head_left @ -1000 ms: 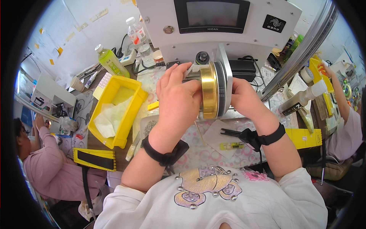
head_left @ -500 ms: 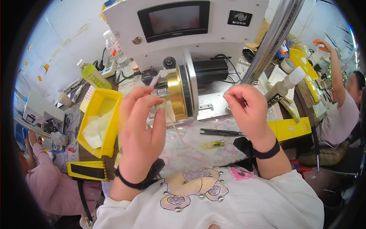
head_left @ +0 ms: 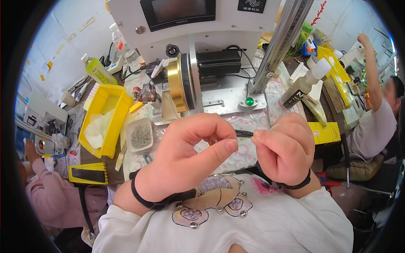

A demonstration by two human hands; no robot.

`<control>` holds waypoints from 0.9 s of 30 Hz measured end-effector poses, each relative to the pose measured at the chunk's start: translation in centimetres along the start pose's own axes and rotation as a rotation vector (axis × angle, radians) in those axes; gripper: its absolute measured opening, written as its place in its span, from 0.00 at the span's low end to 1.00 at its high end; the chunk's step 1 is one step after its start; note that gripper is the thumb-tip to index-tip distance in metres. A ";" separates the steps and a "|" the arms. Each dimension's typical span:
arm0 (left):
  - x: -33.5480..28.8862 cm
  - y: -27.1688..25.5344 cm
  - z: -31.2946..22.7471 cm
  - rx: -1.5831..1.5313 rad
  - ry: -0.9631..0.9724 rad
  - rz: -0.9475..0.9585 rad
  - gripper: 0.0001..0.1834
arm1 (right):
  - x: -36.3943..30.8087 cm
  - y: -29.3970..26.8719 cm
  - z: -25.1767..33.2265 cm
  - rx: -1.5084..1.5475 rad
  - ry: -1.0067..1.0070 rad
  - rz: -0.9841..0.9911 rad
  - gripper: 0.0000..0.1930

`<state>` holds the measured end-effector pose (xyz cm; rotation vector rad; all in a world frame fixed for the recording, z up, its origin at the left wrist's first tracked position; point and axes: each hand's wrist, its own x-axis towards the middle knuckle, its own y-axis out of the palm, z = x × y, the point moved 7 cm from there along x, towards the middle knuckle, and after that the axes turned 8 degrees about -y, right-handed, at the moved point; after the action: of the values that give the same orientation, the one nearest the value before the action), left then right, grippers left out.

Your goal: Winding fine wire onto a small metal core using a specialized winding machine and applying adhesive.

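My left hand (head_left: pixel 190 156) and my right hand (head_left: pixel 287 147) face each other low over the table, just in front of my shirt. The left thumb and forefinger are pinched together, and the right fingers are curled in a pinch close beside them. Whatever they hold is too fine to make out. Behind the fingertips shows part of a black tool (head_left: pixel 244 133), mostly hidden by my hands. A white dish (head_left: pixel 131 142) of small metal pieces (head_left: pixel 142 135) lies left of my left hand. Beyond my hands stands a white machine (head_left: pixel 181 36) with a gold ring (head_left: pixel 176 86).
A yellow bin (head_left: pixel 119 124) with white tissue stands left, near a green drink bottle (head_left: pixel 99 69). Right are a metal post (head_left: pixel 274 50), a capped bottle (head_left: pixel 306 84) and a yellow armrest (head_left: pixel 322 133). A green button (head_left: pixel 249 101) sits on the machine base. Co-workers sit on both sides.
My left hand has come away from beside the gold ring, moving right and toward me. My right hand has come nearer and lower, so the fingertips almost meet. The dish is now uncovered.
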<state>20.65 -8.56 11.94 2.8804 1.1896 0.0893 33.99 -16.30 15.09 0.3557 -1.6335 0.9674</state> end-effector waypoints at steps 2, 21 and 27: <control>0.0 0.5 -0.3 -0.024 0.041 -0.003 0.04 | -0.2 -0.5 0.3 -0.020 0.002 -0.003 0.17; -1.6 3.9 -4.4 0.856 0.770 -0.232 0.12 | -1.6 -1.1 -1.8 0.673 0.620 0.192 0.10; -1.6 4.0 -4.2 0.919 0.846 -0.258 0.13 | -2.4 -0.3 -2.2 0.883 0.732 0.181 0.07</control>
<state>22.13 -12.51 16.22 3.4828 2.1952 1.1243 36.37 -15.43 13.06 0.3727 -0.5207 1.6928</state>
